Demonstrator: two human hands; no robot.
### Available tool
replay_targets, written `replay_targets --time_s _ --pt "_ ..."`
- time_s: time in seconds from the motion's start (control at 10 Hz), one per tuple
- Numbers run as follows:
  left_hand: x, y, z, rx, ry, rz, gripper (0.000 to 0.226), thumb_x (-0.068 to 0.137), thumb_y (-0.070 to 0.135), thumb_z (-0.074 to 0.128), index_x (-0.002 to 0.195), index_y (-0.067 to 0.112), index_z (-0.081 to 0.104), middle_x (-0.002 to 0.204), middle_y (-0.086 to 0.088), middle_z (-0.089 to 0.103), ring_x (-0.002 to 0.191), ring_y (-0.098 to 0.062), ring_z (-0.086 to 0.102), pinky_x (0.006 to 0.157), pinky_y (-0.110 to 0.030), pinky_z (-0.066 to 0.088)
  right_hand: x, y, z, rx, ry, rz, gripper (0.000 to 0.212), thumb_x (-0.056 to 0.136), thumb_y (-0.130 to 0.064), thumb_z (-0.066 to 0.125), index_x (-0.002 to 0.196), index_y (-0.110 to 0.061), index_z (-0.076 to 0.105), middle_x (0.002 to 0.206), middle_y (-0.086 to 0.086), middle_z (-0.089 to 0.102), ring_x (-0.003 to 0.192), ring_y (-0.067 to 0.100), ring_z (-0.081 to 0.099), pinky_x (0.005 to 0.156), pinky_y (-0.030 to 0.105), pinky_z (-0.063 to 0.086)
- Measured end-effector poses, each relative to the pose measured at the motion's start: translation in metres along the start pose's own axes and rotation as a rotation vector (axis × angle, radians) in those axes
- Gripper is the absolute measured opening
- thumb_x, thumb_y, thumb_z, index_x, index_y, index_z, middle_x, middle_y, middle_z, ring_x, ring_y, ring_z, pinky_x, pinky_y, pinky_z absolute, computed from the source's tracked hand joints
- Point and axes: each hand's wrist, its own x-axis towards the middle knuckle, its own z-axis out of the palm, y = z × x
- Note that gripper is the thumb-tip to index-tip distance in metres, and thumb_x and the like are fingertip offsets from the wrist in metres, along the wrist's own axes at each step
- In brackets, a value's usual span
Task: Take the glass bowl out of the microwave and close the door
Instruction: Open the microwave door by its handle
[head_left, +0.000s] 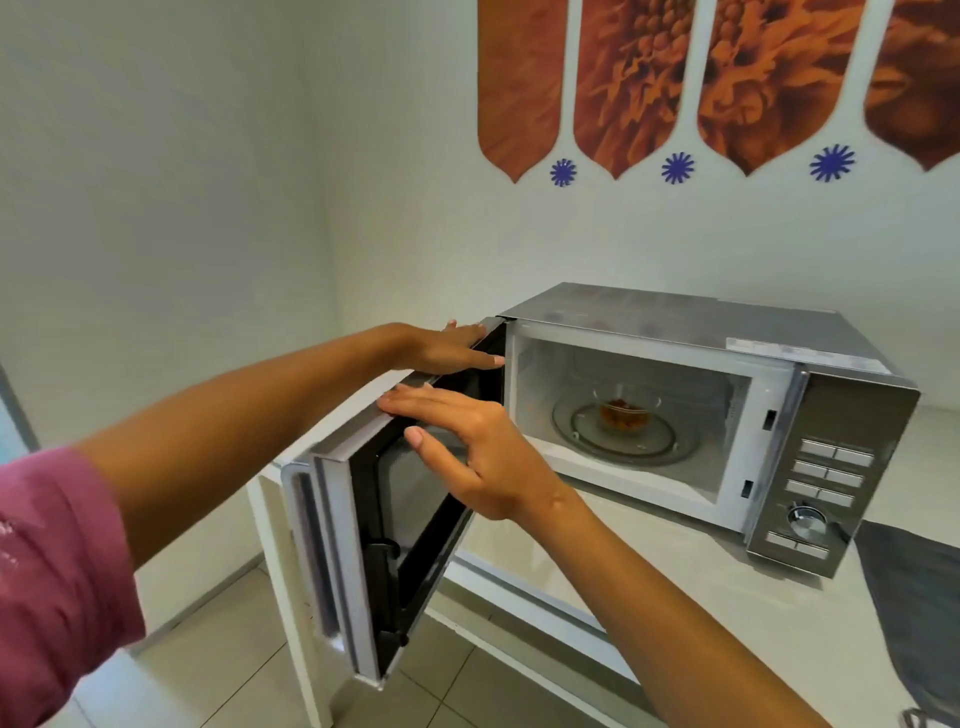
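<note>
Nearest, a pink sleeve (57, 582) covered the left upper arm at the lower left of the view. Both forearms extended toward the microwave door (384, 525), which stood swung wide open to the left, its inner window facing right and overhanging the worktop's left edge. The right hand (483, 457) was spread, with its fingers laid along the door's top edge and the thumb beside the inner face of the window; it held no object. The left hand (452, 348) lay flat on the top edge of the door at the hinge end, fingers extended and touching the front left corner of the microwave (727, 410). The microwave stood on the white worktop (701, 597), toward its rear. Inside the cavity, the glass bowl (626, 410) sat at the centre of the turntable (623, 436), holding orange-brown contents. A grey cloth (919, 603) lay at the worktop's right edge. On the wall behind hung orange decorative panels (628, 78).
</note>
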Motion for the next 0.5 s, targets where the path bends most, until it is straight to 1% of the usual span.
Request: replay_targets --time_s 0.1,0.3,0.4,0.5 --pt "0.003 -0.009 -0.004 0.034 -0.029 -0.039 0.071 0.100 0.043 0.040 0.156 0.012 0.009 0.165 -0.010 0.000 0.151 -0.029 -0.007 0.119 -0.041 -0.003 0.010 0.002 0.021 -0.030 -0.001 0.012 0.038 0.103 -0.024 0.046 0.138 -0.016 0.058 0.141 0.001 0.060 0.138 0.007 0.047 0.116 0.029 0.037" --pt "0.005 -0.010 -0.010 0.214 -0.015 -0.033 0.072 0.100 0.049 0.035 0.156 0.010 0.013 0.165 -0.012 0.006 0.151 -0.031 -0.003 0.119 -0.043 -0.003 0.025 0.004 0.044 -0.067 0.018 0.001 0.038 0.103 -0.020 0.045 0.139 -0.013 0.056 0.141 0.003 0.059 0.137 0.009 0.046 0.115 0.019 0.034" --pt "0.006 -0.014 -0.011 0.245 -0.040 -0.054 0.073 0.099 0.051 0.035 0.156 0.010 0.013 0.165 -0.012 0.006 0.151 -0.032 -0.003 0.119 -0.044 -0.003 0.029 0.006 0.051 -0.066 0.019 0.002 0.038 0.103 -0.019 0.045 0.139 -0.012 0.056 0.142 0.004 0.058 0.138 0.010 0.045 0.115 0.022 0.035" --pt "0.012 -0.023 -0.010 0.262 -0.043 -0.055 0.074 0.099 0.053 0.035 0.157 0.014 0.011 0.165 -0.011 0.003 0.151 -0.032 -0.006 0.119 -0.046 -0.007 0.035 0.006 0.058 -0.076 0.011 -0.009 0.038 0.103 -0.019 0.046 0.139 -0.010 0.055 0.143 0.004 0.056 0.138 0.012 0.045 0.114 0.027 0.039"
